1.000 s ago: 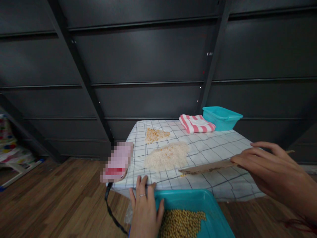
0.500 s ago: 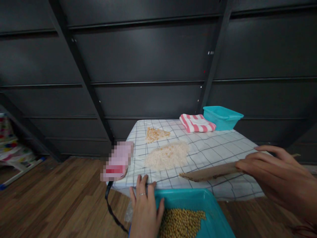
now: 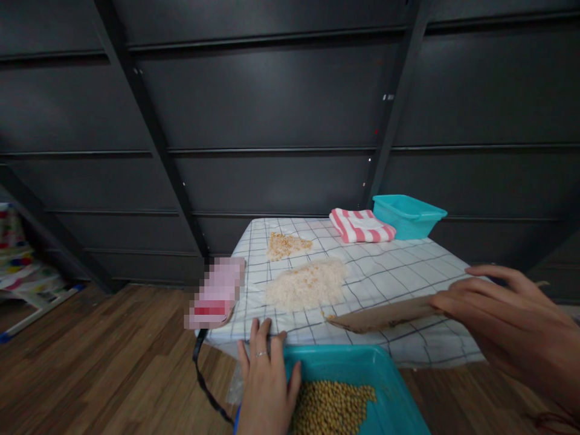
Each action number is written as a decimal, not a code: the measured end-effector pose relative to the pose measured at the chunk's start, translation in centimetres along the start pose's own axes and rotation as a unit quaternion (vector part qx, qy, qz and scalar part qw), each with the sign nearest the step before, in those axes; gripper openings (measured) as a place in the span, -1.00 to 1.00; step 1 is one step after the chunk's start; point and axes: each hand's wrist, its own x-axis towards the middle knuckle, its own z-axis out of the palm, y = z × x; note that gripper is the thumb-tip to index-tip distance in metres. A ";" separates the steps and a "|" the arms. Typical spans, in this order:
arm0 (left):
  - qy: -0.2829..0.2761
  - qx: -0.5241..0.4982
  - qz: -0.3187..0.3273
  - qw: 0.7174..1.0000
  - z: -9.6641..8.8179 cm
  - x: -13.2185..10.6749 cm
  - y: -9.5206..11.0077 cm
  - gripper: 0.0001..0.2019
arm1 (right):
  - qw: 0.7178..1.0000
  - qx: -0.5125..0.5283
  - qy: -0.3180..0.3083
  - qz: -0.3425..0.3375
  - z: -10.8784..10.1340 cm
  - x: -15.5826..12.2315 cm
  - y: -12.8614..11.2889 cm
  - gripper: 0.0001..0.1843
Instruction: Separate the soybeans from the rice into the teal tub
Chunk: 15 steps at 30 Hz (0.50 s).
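My left hand (image 3: 266, 386) grips the near left corner of a teal tray (image 3: 389, 377) that holds a heap of soybeans (image 3: 333, 408), at the table's front edge. My right hand (image 3: 512, 326) is closed on one end of a brown cardboard strip (image 3: 385, 314), which lies low over the checked tablecloth (image 3: 399, 272) with its far end pointing left. A pile of white rice (image 3: 306, 284) with a few yellow grains lies just left of the strip's tip. Beyond it sits a smaller yellowish grain pile (image 3: 285, 244).
A folded pink-and-white striped towel (image 3: 361, 225) and a second teal tub (image 3: 408, 214) stand at the table's back right. A pink blurred object (image 3: 216, 293) with a black strap (image 3: 203, 380) hangs at the left corner. Dark panelled wall behind, wooden floor (image 3: 90, 362) left.
My right hand has shifted the cardboard strip slightly, its tip settling lower on the cloth near the rice pile. My left hand has stayed on the tray corner.
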 end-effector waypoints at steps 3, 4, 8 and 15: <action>0.000 -0.002 -0.003 1.000 -0.1 0.1 0.1 -0.75 | 1.000 -0.014 0.002 0.001 -0.1 -0.5 0.2 -0.59; -0.002 -0.003 -0.004 1.000 -0.1 0.0 0.1 -0.75 | 1.000 -0.020 0.001 0.001 0.0 -0.6 0.2 -0.60; -0.008 -0.008 -0.007 1.000 -0.1 -0.1 0.1 -0.75 | 0.999 -0.032 -0.004 0.011 0.4 -0.4 0.1 -0.63; 0.001 -0.012 -0.001 1.000 -0.1 -0.1 0.0 -0.75 | 1.000 0.013 0.004 0.017 0.2 0.3 -0.6 -0.61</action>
